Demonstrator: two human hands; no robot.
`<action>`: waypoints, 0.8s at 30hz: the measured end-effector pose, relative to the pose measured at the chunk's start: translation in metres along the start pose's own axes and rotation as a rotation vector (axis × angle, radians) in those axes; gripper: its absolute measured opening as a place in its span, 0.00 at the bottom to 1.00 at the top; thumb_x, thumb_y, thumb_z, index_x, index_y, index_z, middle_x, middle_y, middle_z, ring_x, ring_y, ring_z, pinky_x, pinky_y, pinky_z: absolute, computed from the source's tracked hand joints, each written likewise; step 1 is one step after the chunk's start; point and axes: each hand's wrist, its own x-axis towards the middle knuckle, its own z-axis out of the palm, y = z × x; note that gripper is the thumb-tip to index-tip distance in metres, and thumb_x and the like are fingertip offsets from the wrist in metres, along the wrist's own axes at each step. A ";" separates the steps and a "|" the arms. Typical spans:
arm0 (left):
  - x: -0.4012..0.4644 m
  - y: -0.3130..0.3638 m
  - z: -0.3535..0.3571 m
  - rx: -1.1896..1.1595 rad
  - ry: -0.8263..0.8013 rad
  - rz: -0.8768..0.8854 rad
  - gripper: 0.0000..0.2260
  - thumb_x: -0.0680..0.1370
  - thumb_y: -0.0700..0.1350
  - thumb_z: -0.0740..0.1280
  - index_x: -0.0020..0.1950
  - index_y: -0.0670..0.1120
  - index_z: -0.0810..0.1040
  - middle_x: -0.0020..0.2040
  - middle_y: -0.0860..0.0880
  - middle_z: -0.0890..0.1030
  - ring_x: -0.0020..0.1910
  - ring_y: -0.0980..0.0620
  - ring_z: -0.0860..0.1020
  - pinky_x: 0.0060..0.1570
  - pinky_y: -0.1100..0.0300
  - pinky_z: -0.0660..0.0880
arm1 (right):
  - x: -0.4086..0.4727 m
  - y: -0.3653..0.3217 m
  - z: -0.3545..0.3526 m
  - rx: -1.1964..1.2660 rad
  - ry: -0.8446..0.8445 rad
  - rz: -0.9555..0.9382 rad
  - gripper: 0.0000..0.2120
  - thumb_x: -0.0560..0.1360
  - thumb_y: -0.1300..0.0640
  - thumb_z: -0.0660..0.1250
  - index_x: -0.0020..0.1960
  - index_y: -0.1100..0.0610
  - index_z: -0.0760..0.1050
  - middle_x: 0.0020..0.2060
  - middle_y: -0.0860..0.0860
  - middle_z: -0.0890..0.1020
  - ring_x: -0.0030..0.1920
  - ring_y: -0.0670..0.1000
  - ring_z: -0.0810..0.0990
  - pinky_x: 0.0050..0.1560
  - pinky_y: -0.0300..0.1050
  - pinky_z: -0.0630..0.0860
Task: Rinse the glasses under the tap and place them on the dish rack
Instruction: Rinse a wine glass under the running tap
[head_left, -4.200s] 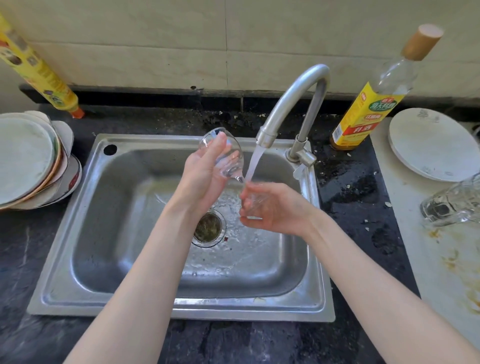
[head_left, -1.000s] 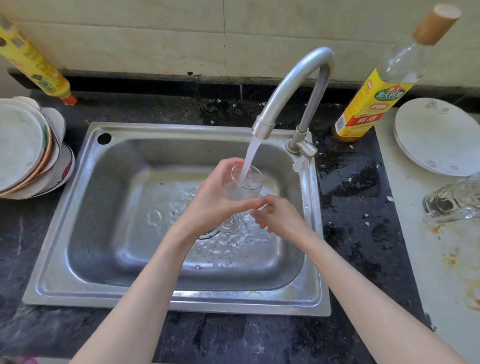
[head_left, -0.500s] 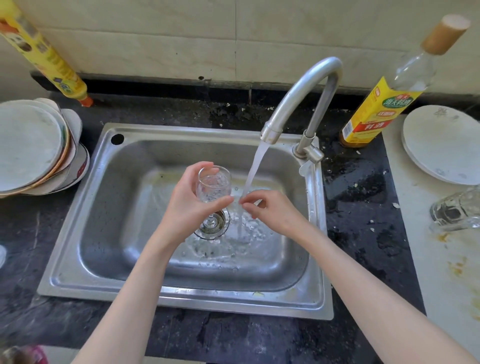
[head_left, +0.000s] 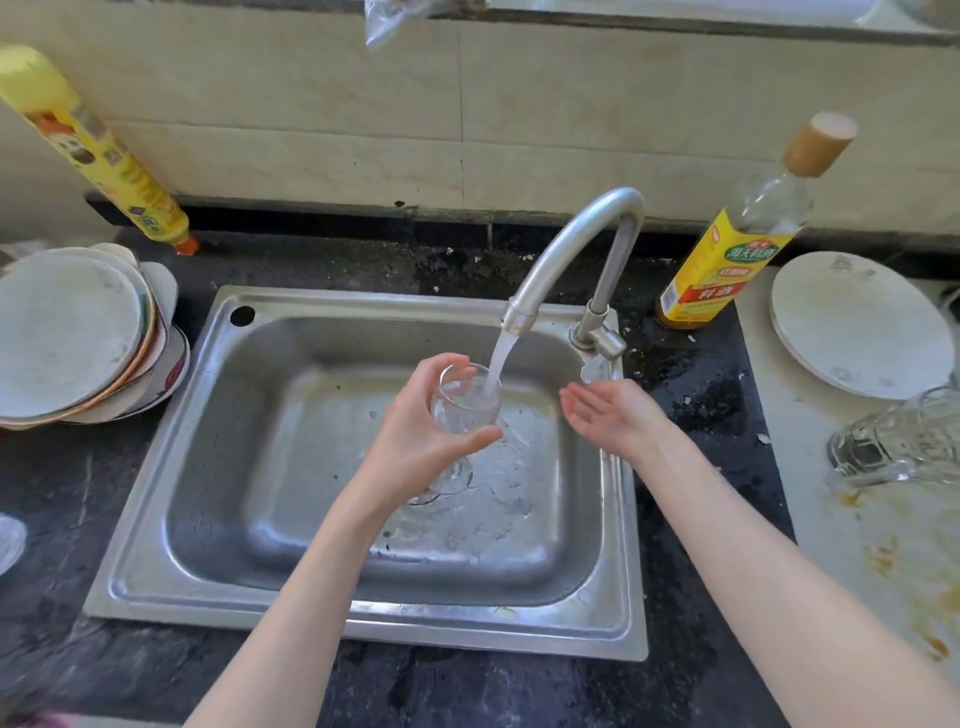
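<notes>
While the left hand (head_left: 415, 436) has its fingers (head_left: 441, 366) wrapped round the stemmed glass (head_left: 467, 405) under the tap (head_left: 571, 244) stream over the sink (head_left: 218, 415), right hand (head_left: 608, 415) open beside it, wet glass could slip and crack.

Cream tiled wall (head_left: 519, 104) behind a dark speckled stone desk (head_left: 62, 499), lit by bright daylight
</notes>
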 end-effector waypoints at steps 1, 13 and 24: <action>0.000 0.000 0.001 0.012 0.002 -0.003 0.27 0.66 0.42 0.77 0.60 0.56 0.69 0.56 0.63 0.76 0.57 0.68 0.73 0.57 0.71 0.67 | -0.002 -0.001 0.001 0.009 0.005 0.012 0.13 0.79 0.68 0.54 0.64 0.68 0.65 0.66 0.60 0.71 0.63 0.57 0.72 0.60 0.47 0.71; -0.005 0.013 0.005 0.018 0.015 -0.026 0.27 0.66 0.42 0.77 0.61 0.53 0.70 0.57 0.63 0.74 0.57 0.67 0.71 0.55 0.72 0.66 | -0.012 -0.050 0.002 0.205 -0.048 0.064 0.09 0.79 0.61 0.57 0.51 0.67 0.71 0.44 0.57 0.76 0.41 0.52 0.77 0.37 0.40 0.72; -0.013 0.027 0.007 0.007 0.078 -0.034 0.27 0.67 0.44 0.77 0.62 0.52 0.69 0.55 0.61 0.73 0.53 0.65 0.71 0.49 0.78 0.65 | -0.041 -0.014 0.003 -0.230 -0.043 0.031 0.12 0.80 0.57 0.56 0.48 0.64 0.75 0.44 0.55 0.78 0.42 0.52 0.77 0.41 0.42 0.72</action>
